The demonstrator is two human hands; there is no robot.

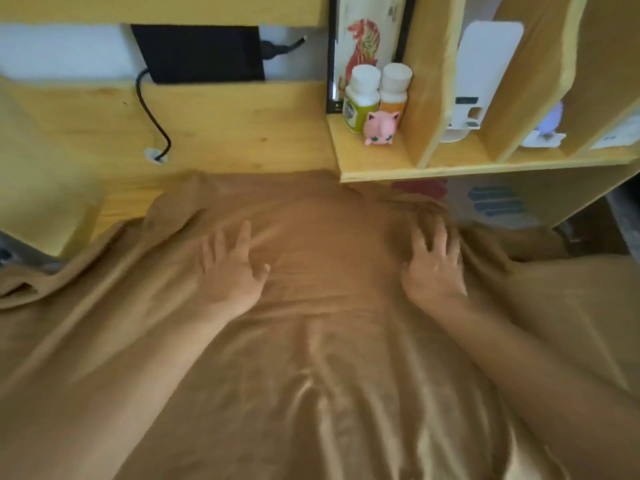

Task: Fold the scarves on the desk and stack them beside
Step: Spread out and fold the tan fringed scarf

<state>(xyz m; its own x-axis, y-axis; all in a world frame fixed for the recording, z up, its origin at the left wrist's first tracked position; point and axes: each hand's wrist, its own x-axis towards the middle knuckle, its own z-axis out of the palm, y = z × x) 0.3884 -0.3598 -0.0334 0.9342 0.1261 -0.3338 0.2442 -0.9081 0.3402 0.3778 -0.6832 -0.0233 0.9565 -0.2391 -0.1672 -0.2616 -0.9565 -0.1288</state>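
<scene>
Both hands lie on the brown satin scarf, probably to smooth it for folding: left hand flat with straight fingers, right hand with fingers pressing a bunched fold below the wooden shelf.

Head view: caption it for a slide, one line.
Both hands, left hand and right hand, press flat on a brown scarf spread across the wooden desk.

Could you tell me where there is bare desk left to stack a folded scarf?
Bare desk shows behind the brown scarf, between the black cable and the shelf unit. The shelf compartments are crowded; the scarf covers everything nearer.
</scene>
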